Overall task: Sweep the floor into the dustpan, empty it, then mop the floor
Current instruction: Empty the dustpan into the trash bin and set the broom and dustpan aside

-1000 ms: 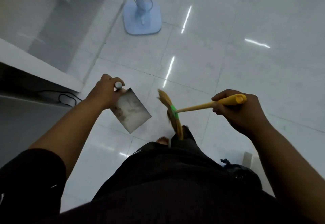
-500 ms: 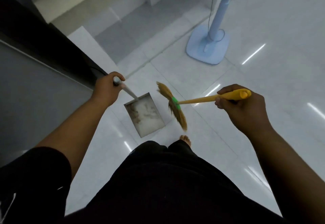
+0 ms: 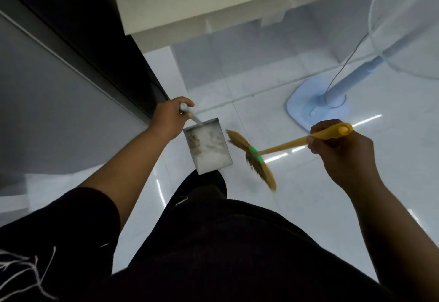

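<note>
My left hand [image 3: 169, 117] grips the grey handle of a small metal dustpan [image 3: 209, 147], held off the floor with brown dust and fluff in its tray. My right hand [image 3: 342, 152] grips the yellow handle of a short broom [image 3: 285, 145]; its straw head [image 3: 251, 157], bound with a green band, hangs just right of the dustpan, apart from it. Both are above the glossy white tiled floor [image 3: 297, 192], in front of my dark-clothed legs.
A pale blue pedestal fan base [image 3: 316, 111] with its pole and cord stands on the floor at the right, the fan cage above it. A dark cabinet front [image 3: 78, 28] and a grey panel run along the left. A white counter [image 3: 190, 5] spans the top.
My view has swung left and up, so the fan shifted right and the counter came into sight. The dustpan has levelled out and the broom head has drifted slightly right of it.
</note>
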Available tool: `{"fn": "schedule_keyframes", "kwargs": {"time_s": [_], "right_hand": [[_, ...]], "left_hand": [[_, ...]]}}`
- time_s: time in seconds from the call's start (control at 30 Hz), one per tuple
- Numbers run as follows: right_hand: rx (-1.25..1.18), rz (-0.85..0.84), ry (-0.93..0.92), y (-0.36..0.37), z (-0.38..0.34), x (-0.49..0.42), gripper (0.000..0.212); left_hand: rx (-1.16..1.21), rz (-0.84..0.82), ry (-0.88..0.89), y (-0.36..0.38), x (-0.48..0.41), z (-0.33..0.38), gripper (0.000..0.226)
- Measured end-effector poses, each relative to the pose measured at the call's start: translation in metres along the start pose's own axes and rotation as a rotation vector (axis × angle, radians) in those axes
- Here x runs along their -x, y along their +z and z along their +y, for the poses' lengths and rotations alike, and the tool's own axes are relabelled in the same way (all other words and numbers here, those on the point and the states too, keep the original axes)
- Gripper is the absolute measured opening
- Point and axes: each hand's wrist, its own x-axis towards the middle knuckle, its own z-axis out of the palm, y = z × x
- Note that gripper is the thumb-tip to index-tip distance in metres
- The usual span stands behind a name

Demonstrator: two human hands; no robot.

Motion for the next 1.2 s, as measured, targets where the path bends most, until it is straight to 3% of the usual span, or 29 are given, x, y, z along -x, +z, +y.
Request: {"fn": "schedule_keyframes", "kwargs": {"time_s": [0.2, 0.37, 0.83, 1.2], "right_hand": [[0.257, -0.029, -0.085, 0.021, -0.029, -0.067, 0.015], [0.235, -0.062, -0.057, 0.038, -0.037, -0.107, 0.017], [0.171, -0.181, -0.125, 0.065, -0.027, -0.225, 0.017], [0.131, -0.256, -0.172, 0.069, -0.039, -0.288, 0.017]], "left_hand": [[0.040, -0.026, -0.008, -0.009, -0.072, -0.017, 0.016], [-0.033, -0.079, 0.032, -0.007, -0.118, -0.028, 0.015], [-0.070, -0.104, -0.133, 0.024, -0.223, -0.063, 0.016], [0.003, -0.079, -0.235, 0.039, -0.250, -0.075, 0.023]]}}
